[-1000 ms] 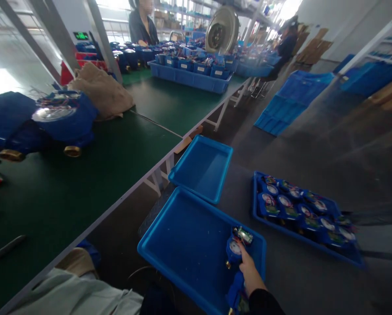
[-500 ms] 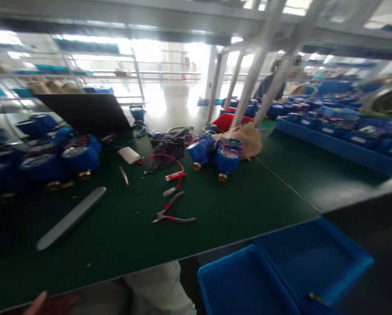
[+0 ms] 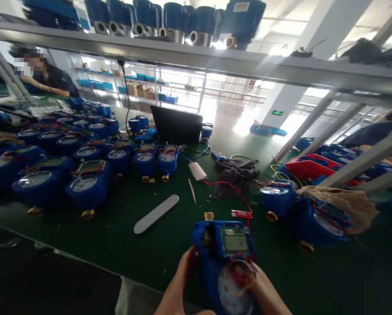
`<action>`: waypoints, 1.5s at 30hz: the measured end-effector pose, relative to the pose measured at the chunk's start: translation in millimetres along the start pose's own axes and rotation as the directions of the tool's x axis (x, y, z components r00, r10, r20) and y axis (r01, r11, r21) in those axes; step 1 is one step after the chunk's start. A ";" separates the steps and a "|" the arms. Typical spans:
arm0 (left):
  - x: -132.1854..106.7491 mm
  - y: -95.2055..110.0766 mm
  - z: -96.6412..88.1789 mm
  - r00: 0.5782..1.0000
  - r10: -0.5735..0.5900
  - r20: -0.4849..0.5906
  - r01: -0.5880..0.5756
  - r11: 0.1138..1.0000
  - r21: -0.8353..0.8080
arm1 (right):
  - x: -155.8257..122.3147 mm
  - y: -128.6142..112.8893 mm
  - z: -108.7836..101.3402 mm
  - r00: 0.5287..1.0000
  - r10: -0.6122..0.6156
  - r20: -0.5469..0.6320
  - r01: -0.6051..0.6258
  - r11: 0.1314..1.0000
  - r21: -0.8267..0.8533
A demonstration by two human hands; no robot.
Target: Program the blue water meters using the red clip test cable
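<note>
A blue water meter (image 3: pixel 225 258) with an open top, a small display and loose red wires is held above the near edge of the green table (image 3: pixel 124 236). My left hand (image 3: pixel 179 284) grips its left side. My right hand (image 3: pixel 261 288) wraps its right side near the dial. A brass fitting sticks out at the meter's far end.
Several blue meters (image 3: pixel 84 183) stand in rows at left, two more (image 3: pixel 301 210) at right beside a beige cloth (image 3: pixel 343 203). A grey flat bar (image 3: pixel 155 213), a white box with red wire (image 3: pixel 197 170), dark gloves (image 3: pixel 235 175) and a laptop (image 3: pixel 176 124) lie behind. A person sits far left.
The view swung left from the floor trays to the table. A meter is now in both my hands over the table; half a second ago neither hand held one in view.
</note>
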State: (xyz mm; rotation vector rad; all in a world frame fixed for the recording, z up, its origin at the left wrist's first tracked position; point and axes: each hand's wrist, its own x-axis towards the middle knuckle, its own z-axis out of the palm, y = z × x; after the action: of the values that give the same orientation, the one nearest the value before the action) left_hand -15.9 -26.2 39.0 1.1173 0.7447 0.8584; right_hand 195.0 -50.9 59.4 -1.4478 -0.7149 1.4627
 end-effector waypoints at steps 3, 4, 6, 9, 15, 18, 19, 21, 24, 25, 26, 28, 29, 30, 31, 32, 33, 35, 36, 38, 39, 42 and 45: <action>8.2 -0.4 -13.2 0.975 -0.065 -0.214 0.044 0.994 -0.102 | 26.2 -7.3 43.0 0.993 0.113 0.041 -0.116 0.992 0.054; 10.1 1.4 -19.7 0.957 -0.102 -0.273 0.064 0.987 -0.145 | 32.1 -8.5 52.4 0.986 0.163 0.044 -0.165 0.985 0.058; 13.1 6.5 -32.3 0.922 -0.167 -0.348 0.095 0.972 -0.215 | 41.8 -9.5 63.0 0.969 0.242 0.043 -0.243 0.970 0.022; 18.3 13.4 -44.7 0.891 -0.224 -0.394 0.122 0.956 -0.267 | 54.6 -10.1 67.0 0.955 0.289 0.070 -0.282 0.955 -0.093; 28.0 9.8 -49.4 0.898 -0.218 -0.381 0.123 0.958 -0.257 | 70.9 -21.5 61.6 0.949 0.055 0.312 0.060 0.936 -0.347; 26.2 1.7 -51.4 0.892 -0.229 -0.389 0.148 0.963 -0.227 | 65.5 -24.1 33.9 0.952 0.010 0.307 0.161 0.836 -0.525; 24.4 -0.9 -52.8 0.886 -0.226 -0.406 0.153 0.967 -0.203 | 61.1 -22.4 20.2 0.966 0.012 0.258 0.143 0.808 -0.572; 19.4 -3.8 -56.2 0.876 -0.158 -0.455 0.127 0.987 -0.098 | 49.7 -16.3 -9.7 0.997 -0.005 0.080 0.054 0.779 -0.624; 12.2 4.7 -61.2 0.856 0.149 -0.496 0.000 0.958 0.288 | 32.2 -7.9 -47.8 0.977 -0.097 -0.188 -0.043 0.778 -0.627; 11.4 11.9 -62.2 0.839 0.291 -0.460 -0.059 0.888 0.456 | 27.9 -7.4 -56.3 0.961 -0.135 -0.241 -0.054 0.764 -0.643; 12.0 20.9 -62.6 0.817 0.425 -0.389 -0.119 0.785 0.608 | 24.7 -8.1 -62.4 0.950 -0.166 -0.264 -0.060 0.733 -0.678; 18.2 41.9 -61.3 0.760 0.636 -0.134 -0.292 0.518 0.804 | 22.1 -12.2 -68.6 0.960 -0.173 -0.222 -0.070 0.617 -0.784; 23.7 52.3 -59.5 0.726 0.688 0.001 -0.364 0.383 0.849 | 22.7 -14.8 -69.6 0.971 -0.149 -0.186 -0.078 0.540 -0.838; 30.4 61.6 -57.1 0.703 0.703 0.108 -0.401 0.266 0.877 | 24.3 -17.1 -69.7 0.983 -0.112 -0.149 -0.082 0.459 -0.885; 37.8 69.5 -54.2 0.702 0.684 0.198 -0.428 0.182 0.885 | 26.6 -19.0 -69.2 0.991 -0.069 -0.116 -0.081 0.383 -0.920; 45.4 75.6 -51.3 0.712 0.648 0.272 -0.450 0.122 0.885 | 29.4 -20.4 -68.6 0.995 -0.035 -0.092 -0.076 0.315 -0.946; 52.8 80.0 -48.5 0.726 0.605 0.327 -0.463 0.078 0.883 | 32.3 -21.5 -68.1 0.997 -0.012 -0.073 -0.067 0.255 -0.964; 64.7 84.4 -44.9 0.746 0.545 0.383 -0.467 0.019 0.884 | 37.7 -23.8 -67.7 0.999 0.022 -0.028 -0.032 0.180 -0.983; 68.7 85.1 -44.3 0.746 0.531 0.402 -0.468 -0.011 0.883 | 39.8 -25.1 -68.1 0.999 0.035 -0.006 -0.012 0.164 -0.986; 71.8 84.8 -45.7 0.733 0.521 0.438 -0.479 -0.061 0.876 | 41.9 -27.9 -70.0 0.998 0.041 0.048 0.040 0.169 -0.985; 71.1 84.2 -47.5 0.723 0.524 0.450 -0.489 -0.072 0.869 | 41.6 -29.0 -71.4 0.997 0.032 0.075 0.068 0.187 -0.980; 63.4 80.0 -55.4 0.686 0.553 0.474 -0.532 -0.063 0.844 | 34.7 -28.3 -74.3 0.995 -0.027 0.099 0.103 0.279 -0.955; 52.9 72.8 -63.0 0.648 0.573 0.503 -0.577 -0.063 0.815 | 19.3 -23.7 -67.9 0.999 -0.045 -0.003 0.020 0.518 -0.855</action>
State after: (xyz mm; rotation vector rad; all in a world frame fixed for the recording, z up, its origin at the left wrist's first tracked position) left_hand -59.2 62.6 87.3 2.7968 0.7662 1.1085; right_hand 268.2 -37.7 62.9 -2.1575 -1.6001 1.0459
